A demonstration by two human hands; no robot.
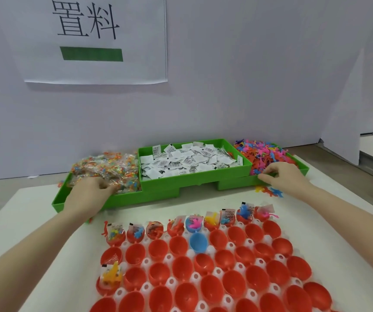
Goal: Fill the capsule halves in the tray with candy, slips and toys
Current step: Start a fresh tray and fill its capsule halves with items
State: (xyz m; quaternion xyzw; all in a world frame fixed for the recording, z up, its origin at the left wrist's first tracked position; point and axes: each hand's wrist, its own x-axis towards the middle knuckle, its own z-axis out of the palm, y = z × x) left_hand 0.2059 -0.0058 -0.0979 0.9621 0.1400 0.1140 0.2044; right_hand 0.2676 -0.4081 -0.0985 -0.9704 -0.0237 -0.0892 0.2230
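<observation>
Nearest me I see the tray (224, 272) of red capsule halves (182, 267) on the bench (46, 212), mostly unfilled, with only its far row and one half at the left holding slips and toys. Beyond it, my left hand (88, 194) lies in the candy (106, 171) bin, fingers (107, 189) curled into the packets. My right hand (282, 175) reaches the toys (264, 154) bin, fingers curled at its front edge; whether they pinch a toy I cannot tell; the slips (187, 161) sit between, untouched.
</observation>
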